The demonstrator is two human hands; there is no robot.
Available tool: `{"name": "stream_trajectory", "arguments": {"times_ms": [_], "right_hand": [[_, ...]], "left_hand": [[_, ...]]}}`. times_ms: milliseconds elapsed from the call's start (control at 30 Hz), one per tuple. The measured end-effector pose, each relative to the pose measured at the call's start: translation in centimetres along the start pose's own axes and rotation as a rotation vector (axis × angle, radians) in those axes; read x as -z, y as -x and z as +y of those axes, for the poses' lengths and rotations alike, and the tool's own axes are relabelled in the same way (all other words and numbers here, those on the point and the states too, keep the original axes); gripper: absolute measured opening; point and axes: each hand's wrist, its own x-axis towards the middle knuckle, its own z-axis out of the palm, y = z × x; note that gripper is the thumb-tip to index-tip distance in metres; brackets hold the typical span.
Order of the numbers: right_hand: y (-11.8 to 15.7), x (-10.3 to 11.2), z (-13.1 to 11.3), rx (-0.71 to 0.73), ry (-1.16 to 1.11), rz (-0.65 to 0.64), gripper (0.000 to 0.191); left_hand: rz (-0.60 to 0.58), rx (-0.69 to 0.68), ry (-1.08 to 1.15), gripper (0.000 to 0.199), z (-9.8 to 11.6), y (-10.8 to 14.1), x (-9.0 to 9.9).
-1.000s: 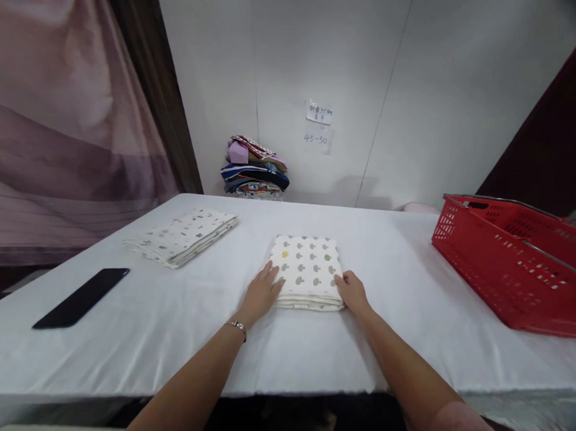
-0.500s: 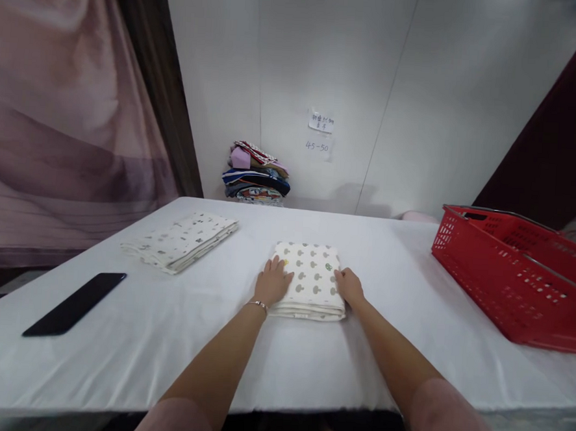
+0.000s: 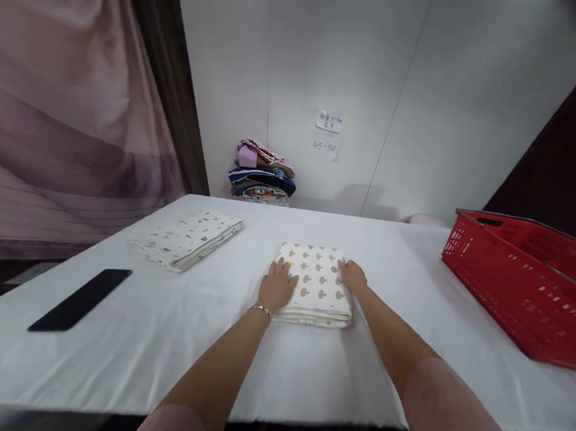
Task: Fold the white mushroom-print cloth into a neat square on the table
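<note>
In front of me lies a folded white cloth (image 3: 320, 289) printed with grey-green mushroom-like shapes, its layered edge facing me. Fingers spread, my left hand (image 3: 277, 286) rests flat on its left side. My right hand (image 3: 353, 275) grips the right edge near the far corner with bent fingers; the fingertips are partly hidden. Further left is another folded white cloth (image 3: 189, 239) with small dark prints, apart from both hands.
A black phone-like slab (image 3: 82, 299) lies on the left of the white-covered table (image 3: 172, 358). On the right stands a red plastic basket (image 3: 512, 288). Behind the table are a pile of folded fabrics (image 3: 262, 175) and a wall with paper notes (image 3: 326, 146).
The view has shifted slightly. My right hand has slid a little away from me along the cloth's right edge. My left hand stays on the cloth's left side.
</note>
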Motion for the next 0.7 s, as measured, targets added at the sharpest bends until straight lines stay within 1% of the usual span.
{"name": "stream_trajectory", "arguments": {"times_ms": [133,233,300,367,400,433,467,567,600,700], "right_hand": [[0.2,-0.2,0.3,0.001,0.019,-0.006,0.044],[0.2,0.4,0.3,0.021,0.031,-0.015,0.047],[0.1,0.9,-0.4,0.101,0.055,0.046,0.050],[0.0,1.0,-1.5,0.250,0.090,0.145,0.056],[0.0,0.8,-2.0,0.329,0.111,0.172,0.059],[0.1,0.5,-2.5,0.392,0.134,0.166,0.061],[0.2,0.1,-2.9,0.430,0.159,0.125,0.062],[0.3,-1.5,-3.3,0.448,0.241,-0.026,0.059],[0.4,-2.0,-3.2,0.444,0.258,-0.043,0.058],[0.4,-2.7,-2.8,0.443,0.272,-0.027,0.059]], "left_hand": [[0.021,-0.013,-0.006,0.052,-0.1,0.1,-0.1],[0.021,-0.006,0.002,0.053,-0.1,0.1,-0.2],[0.016,0.001,0.011,0.054,0.0,0.1,-0.2],[0.013,0.002,0.019,0.054,0.0,0.1,-0.2],[0.011,0.001,0.021,0.054,0.0,0.1,-0.2],[0.012,0.001,0.019,0.054,0.0,0.2,-0.2],[0.015,0.002,0.016,0.054,0.0,0.2,-0.1],[0.021,-0.001,0.000,0.054,0.0,0.2,-0.2],[0.022,-0.003,-0.003,0.055,0.0,0.3,-0.2],[0.026,-0.009,-0.007,0.055,-0.1,0.2,-0.3]]}}
